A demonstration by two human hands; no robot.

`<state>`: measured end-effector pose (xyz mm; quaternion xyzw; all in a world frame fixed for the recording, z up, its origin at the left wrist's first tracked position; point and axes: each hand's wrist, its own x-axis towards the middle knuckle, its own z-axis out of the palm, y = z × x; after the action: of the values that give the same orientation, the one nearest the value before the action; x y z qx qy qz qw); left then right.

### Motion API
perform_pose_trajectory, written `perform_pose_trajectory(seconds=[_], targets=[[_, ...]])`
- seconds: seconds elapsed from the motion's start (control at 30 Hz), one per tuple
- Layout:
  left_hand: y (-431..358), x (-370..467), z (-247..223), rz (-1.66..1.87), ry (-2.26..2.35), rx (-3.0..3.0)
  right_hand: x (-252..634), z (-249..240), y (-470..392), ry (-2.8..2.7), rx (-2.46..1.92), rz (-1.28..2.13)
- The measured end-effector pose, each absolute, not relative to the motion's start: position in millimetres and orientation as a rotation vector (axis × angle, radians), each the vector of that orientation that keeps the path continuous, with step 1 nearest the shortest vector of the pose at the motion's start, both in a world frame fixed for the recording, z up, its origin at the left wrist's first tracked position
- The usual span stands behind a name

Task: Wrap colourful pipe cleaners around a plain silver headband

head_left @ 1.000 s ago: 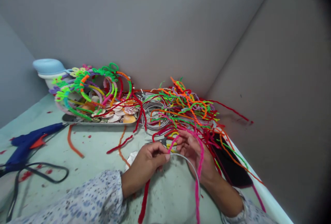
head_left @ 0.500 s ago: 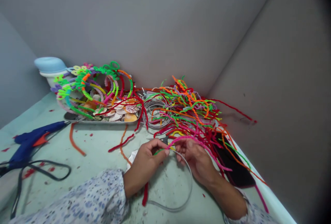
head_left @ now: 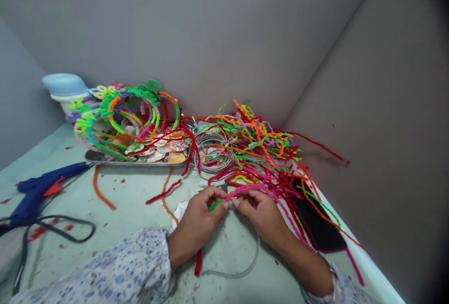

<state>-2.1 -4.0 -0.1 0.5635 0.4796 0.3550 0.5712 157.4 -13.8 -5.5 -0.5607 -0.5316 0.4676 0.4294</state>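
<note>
Both my hands are close together over the front middle of the table. My left hand [head_left: 201, 217] pinches a wire hoop [head_left: 250, 264] where green pipe cleaner [head_left: 215, 205] covers it and a pink pipe cleaner [head_left: 250, 187] begins. With thumb and forefinger closed just right of that spot, my right hand [head_left: 263, 213] grips the hoop, its fingertips partly hiding the wire. The pink strand arches over the right forefinger and trails off to the right. Below the hands the bare grey wire curves down to a free end beside a red fuzzy piece [head_left: 198, 263].
Behind stand a metal tray [head_left: 140, 164] of shells, finished fuzzy headbands [head_left: 117, 107], coiled wire [head_left: 212, 154] and a pipe-cleaner heap [head_left: 259, 131]. A blue glue gun [head_left: 45, 182] with cord lies left, a black phone [head_left: 319, 224] right. Pliers [head_left: 222, 186] lie behind my hands.
My right hand has turned and moved left, its thumb and forefinger now closed beside my left fingertips. The pink strand's tail has shifted down behind the right hand. My left hand keeps its hold.
</note>
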Motion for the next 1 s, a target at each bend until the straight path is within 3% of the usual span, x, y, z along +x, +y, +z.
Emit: perform_pose_trajectory(seconds=[0.6, 1.0], targets=[[-5.8, -6.2, -0.8, 0.886, 1.162, 1.604, 161.0, -8.1, -11.2, -1.315, -1.366, 1.227], [-0.8, -8.5, -2.3, 0.892, 1.181, 1.584, 154.3, -2.8, -16.5, -1.481, -1.413, 1.082]])
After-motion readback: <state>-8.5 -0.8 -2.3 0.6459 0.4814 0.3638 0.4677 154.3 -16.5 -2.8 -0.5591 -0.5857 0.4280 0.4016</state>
